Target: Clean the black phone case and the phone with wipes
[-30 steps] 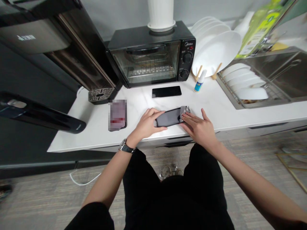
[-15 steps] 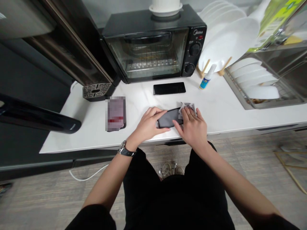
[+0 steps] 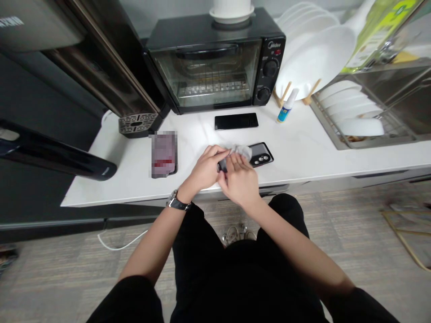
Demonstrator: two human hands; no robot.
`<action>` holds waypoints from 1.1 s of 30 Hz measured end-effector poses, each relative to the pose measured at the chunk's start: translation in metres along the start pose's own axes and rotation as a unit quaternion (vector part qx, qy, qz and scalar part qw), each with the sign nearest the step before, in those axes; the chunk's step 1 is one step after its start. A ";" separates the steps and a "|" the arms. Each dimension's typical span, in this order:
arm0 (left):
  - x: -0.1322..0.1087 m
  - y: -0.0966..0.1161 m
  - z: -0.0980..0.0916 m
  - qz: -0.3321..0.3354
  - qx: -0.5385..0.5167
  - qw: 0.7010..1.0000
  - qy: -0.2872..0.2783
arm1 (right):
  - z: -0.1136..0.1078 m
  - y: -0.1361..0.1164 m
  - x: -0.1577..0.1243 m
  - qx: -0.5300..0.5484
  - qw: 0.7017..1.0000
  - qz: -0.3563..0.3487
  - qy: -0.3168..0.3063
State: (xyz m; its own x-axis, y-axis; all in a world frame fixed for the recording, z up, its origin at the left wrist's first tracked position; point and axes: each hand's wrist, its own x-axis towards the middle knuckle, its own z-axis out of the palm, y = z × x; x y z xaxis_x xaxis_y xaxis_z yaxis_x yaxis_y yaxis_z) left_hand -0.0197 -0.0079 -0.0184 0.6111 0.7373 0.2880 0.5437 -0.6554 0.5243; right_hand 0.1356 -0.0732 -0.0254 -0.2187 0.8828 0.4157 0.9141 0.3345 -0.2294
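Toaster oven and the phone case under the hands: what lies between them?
In the head view, a black smartphone lies on the white countertop between the toaster oven and the phone case.

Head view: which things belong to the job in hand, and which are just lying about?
In use:
- phone case, by its look, left hand at one end
- wipe, under the right hand

Apparently just lying about:
- black phone
- small bottle, possibly linked but untouched
- pixelated item, can't tell what
- oven
- white plates
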 end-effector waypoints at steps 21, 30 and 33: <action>0.000 0.006 -0.001 -0.046 0.022 0.999 -0.001 | -0.033 0.075 -0.033 0.074 0.994 -0.082 -0.008; -0.002 0.010 -0.003 -0.037 0.030 0.999 -0.007 | -0.042 0.098 -0.041 -0.026 0.999 -0.036 0.010; -0.002 0.010 -0.003 -0.031 0.029 0.999 -0.006 | -0.038 0.091 -0.038 -0.037 0.999 -0.019 0.017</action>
State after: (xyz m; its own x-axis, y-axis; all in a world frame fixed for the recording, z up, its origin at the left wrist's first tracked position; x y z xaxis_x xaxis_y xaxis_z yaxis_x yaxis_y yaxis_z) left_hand -0.0175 -0.0158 -0.0113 0.5826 0.7744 0.2467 0.6129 -0.6180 0.4924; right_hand 0.2397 -0.0887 -0.0286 -0.2431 0.8579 0.4527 0.9283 0.3412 -0.1482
